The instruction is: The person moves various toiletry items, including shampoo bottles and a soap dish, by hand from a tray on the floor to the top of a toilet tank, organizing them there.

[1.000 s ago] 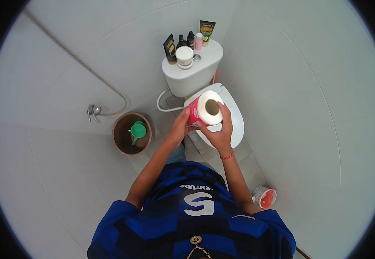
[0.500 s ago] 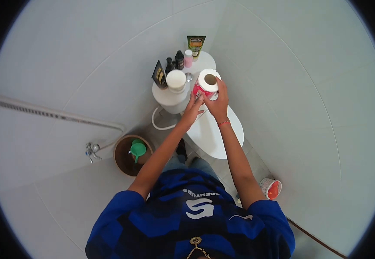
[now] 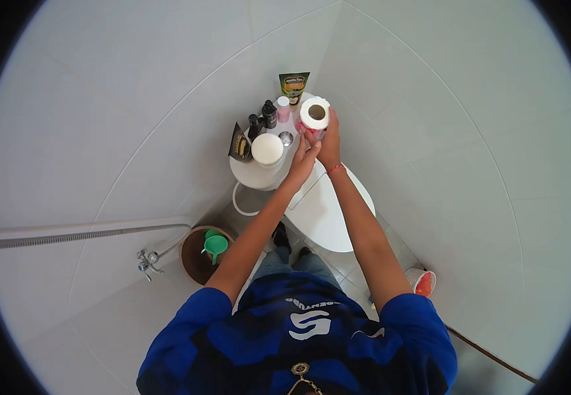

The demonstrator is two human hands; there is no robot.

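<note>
Since a second ago we have carried the toilet roll [image 3: 314, 113] to the upper centre, over the tank lid [image 3: 249, 172] — left hand [image 3: 304, 160] and right hand [image 3: 329, 146] both curled round its sides. It looks light, soft, slick-wrapped — best gripped gently by the sides.

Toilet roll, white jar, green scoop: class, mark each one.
toilet roll [image 3: 307, 116], head view, paper ring of its top end.
white jar [image 3: 267, 149], head view, lid.
green scoop [image 3: 216, 245], head view, bowl.
</note>
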